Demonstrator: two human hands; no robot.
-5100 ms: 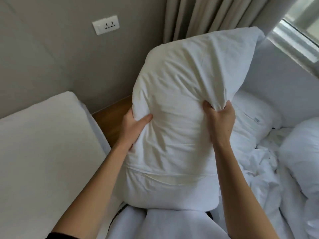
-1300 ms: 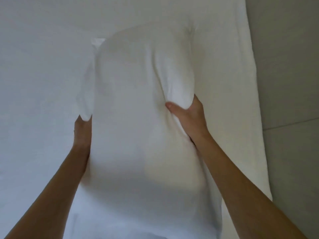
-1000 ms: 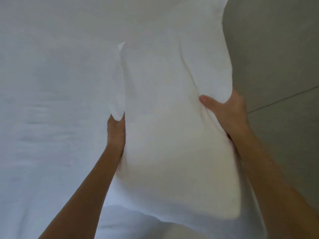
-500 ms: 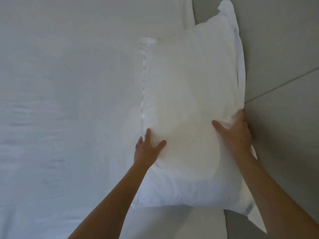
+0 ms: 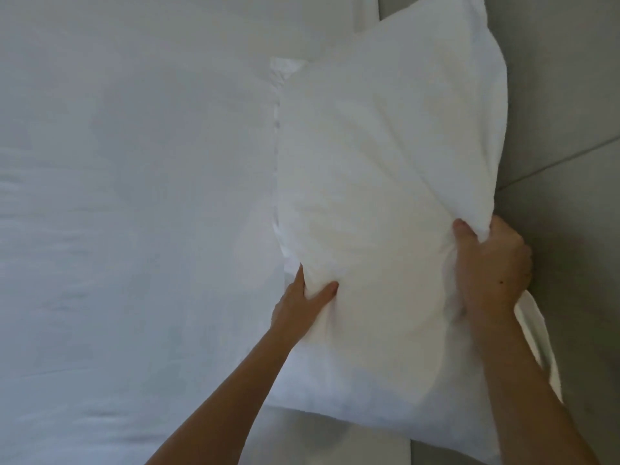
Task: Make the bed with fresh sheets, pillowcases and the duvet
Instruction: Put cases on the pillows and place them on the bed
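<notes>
Arms come up from the bottom edge, both bare, reaching forward and down over the bed. The left forearm runs in on a diagonal from lower centre, the right one comes up steeper along the right side, wrist bent a bit.

Stuff-wise it's all white on white: a soft, puffy rectangular pillow (image 5: 375, 203) in a cotton-looking case, lying on the smooth white sheet (image 5: 134, 213) at the right side of the bed, right up against a grey padded panel (image 5: 563, 112) with a seam line across it. The fabric bunches into creases where it's grabbed, and a loose flap of the case hangs out under the right wrist.

Left hand (image 5: 303, 302) has the lower left edge of the pillow, thumb on top pressing a dent in, fingers tucked under out of sight. Right hand (image 5: 489, 266) is curled tight round a bunched handful of the pillow's right edge, so both hands are gripping the 1 pillow.
</notes>
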